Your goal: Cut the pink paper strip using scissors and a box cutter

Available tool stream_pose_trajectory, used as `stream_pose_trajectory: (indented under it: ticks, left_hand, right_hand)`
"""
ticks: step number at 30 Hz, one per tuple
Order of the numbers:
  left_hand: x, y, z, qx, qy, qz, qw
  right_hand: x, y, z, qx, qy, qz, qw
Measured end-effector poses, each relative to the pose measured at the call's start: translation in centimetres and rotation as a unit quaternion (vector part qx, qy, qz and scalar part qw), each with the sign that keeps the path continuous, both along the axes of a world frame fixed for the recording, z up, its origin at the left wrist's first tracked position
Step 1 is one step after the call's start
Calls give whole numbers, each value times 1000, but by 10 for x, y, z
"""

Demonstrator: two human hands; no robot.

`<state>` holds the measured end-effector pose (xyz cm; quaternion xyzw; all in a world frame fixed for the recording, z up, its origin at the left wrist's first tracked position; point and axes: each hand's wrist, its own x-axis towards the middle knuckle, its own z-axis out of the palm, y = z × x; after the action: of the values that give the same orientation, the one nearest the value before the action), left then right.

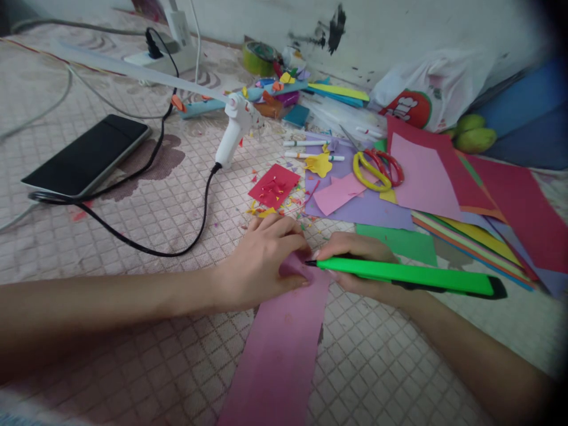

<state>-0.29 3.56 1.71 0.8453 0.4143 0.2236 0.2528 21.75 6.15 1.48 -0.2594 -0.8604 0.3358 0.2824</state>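
Note:
A long pink paper strip [284, 355] runs from the near edge of view up to my hands, its far end folded up. My left hand [266, 260] is closed on that folded end, with thumb and fingers pinching the paper. In my right hand [355, 251], closed around it, is a slim green utility knife [412, 276] with black ends. Its narrow tip points left and lies by the fold, near my left fingertips. Whether the tip touches the paper I cannot tell.
Beyond my hands lie a red paper square [274, 186] with scraps, scissors [377, 168], markers [313, 157] and colored paper sheets [426, 177]. A white glue gun [235, 127] stands with its black cord curving left, near a phone [89, 155]. A plastic bag [430, 89] rests by the wall.

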Motion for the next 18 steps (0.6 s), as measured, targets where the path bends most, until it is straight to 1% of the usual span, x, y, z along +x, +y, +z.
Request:
stream_pose_trajectory:
  ticks: [6, 11, 14, 18]
  left_hand:
    - [0, 0, 0, -2, 3, 2, 1000]
    - [0, 0, -1, 3, 6, 2, 1000]
    - [0, 0, -1, 10, 9, 0, 1000]
    - [0, -1, -1, 8, 13, 2, 1000]
  right_hand:
    - [0, 0, 0, 5, -10, -1, 1000]
    - [-3, -1, 3, 9, -2, -17, 1000]
    - [-2, -1, 4, -5, 0, -4, 1000]
    - [2, 0, 0, -13, -9, 8, 1000]
